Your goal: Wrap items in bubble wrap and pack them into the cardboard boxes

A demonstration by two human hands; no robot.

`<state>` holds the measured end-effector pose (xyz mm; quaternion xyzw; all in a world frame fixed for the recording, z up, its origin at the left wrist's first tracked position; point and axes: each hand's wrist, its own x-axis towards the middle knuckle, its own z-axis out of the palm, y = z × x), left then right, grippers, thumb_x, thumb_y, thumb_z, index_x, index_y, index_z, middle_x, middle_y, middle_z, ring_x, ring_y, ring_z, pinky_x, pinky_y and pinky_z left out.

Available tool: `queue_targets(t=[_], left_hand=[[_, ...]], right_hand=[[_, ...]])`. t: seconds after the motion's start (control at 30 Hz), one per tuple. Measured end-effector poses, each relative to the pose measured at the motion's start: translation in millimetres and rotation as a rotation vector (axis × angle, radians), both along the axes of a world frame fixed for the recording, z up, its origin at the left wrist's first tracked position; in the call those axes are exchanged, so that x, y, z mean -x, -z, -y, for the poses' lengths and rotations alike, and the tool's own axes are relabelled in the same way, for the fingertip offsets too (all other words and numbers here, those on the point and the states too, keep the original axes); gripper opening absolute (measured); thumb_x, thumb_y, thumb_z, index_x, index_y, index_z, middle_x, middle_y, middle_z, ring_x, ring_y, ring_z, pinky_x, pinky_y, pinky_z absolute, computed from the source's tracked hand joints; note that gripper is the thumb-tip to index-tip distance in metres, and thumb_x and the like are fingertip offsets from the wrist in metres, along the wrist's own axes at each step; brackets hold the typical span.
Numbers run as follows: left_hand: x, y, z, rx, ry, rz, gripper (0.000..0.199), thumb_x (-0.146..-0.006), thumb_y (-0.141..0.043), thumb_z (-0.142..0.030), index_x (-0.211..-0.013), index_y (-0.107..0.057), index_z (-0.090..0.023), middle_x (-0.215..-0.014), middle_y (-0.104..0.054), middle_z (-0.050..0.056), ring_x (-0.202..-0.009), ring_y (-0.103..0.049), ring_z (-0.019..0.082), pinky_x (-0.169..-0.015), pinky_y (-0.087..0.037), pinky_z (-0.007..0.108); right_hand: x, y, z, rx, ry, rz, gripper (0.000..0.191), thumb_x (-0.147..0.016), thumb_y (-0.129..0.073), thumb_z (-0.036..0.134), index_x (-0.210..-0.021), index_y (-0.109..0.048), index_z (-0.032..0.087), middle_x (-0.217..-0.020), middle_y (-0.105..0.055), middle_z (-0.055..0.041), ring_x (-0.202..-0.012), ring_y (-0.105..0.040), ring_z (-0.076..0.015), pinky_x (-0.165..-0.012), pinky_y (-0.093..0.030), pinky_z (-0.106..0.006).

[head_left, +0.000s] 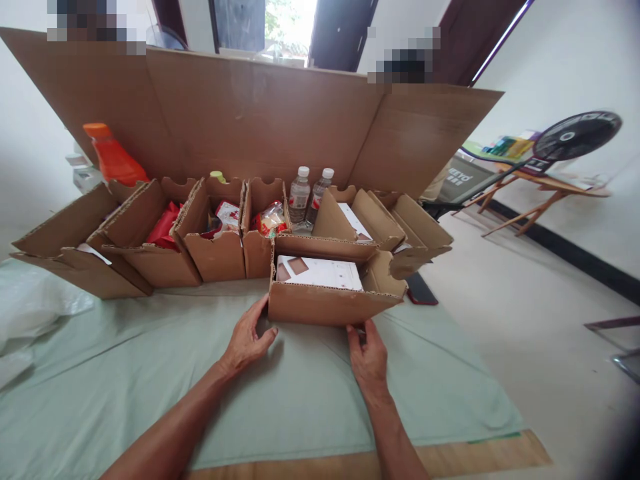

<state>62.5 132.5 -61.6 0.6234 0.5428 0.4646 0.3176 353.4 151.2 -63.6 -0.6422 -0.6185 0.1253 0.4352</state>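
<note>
A small open-topped cardboard box (330,308) stands crosswise in front of the row, with a white printed carton (325,273) lying inside. My left hand (249,338) has its fingers against the box's left end, and its thumb stands apart in front. At the lower front edge, my right hand (369,357) touches the box with bent fingertips; part of its grip is hidden. Behind it two clear bottles with white caps (300,197) stand upright. Just left of them, another cardboard box (259,257) holds clear and red food packets (273,219).
More cardboard boxes line up on the green cloth (165,373), one with a red packet (164,225). A tall cardboard panel (260,120) rises behind. An orange bottle (113,157) leans at left. A dark phone-like slab (423,289) lies right; a fan (575,137) stands beyond.
</note>
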Motion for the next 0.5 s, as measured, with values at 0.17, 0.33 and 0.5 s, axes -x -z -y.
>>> queue_targets(t=[0.17, 0.33, 0.5], left_hand=[[-6, -8.6, 1, -0.035, -0.086, 0.07, 0.059, -0.077, -0.061, -0.023, -0.136, -0.06, -0.017, -0.128, -0.068, 0.012, -0.118, -0.063, 0.028, -0.104, -0.049, 0.044], [-8, -11.5, 3, -0.025, -0.202, 0.1, 0.042, -0.083, -0.058, -0.024, -0.124, -0.063, -0.018, -0.104, -0.067, 0.007, -0.085, -0.065, 0.018, -0.066, -0.053, 0.028], [-7, -13.1, 4, -0.029, -0.125, 0.109, 0.047, -0.078, -0.06, -0.023, -0.125, -0.065, -0.02, -0.1, -0.066, 0.005, -0.083, -0.064, 0.018, -0.072, -0.054, 0.031]], right_hand=[[4, -3.3, 0, 0.024, -0.023, 0.008, 0.036, -0.093, -0.049, 0.048, -0.11, -0.063, 0.02, -0.092, -0.072, -0.0083, -0.081, -0.067, -0.0246, -0.074, -0.053, -0.038], [6, -5.0, 0, 0.035, -0.017, 0.002, 0.038, -0.093, -0.05, 0.05, -0.112, -0.063, 0.02, -0.092, -0.072, -0.0083, -0.08, -0.065, -0.0236, -0.073, -0.052, -0.037], [6, -2.6, -1, 0.034, 0.011, -0.005, 0.038, -0.091, -0.052, 0.052, -0.108, -0.064, 0.02, -0.09, -0.071, -0.0078, -0.079, -0.064, -0.0233, -0.071, -0.051, -0.037]])
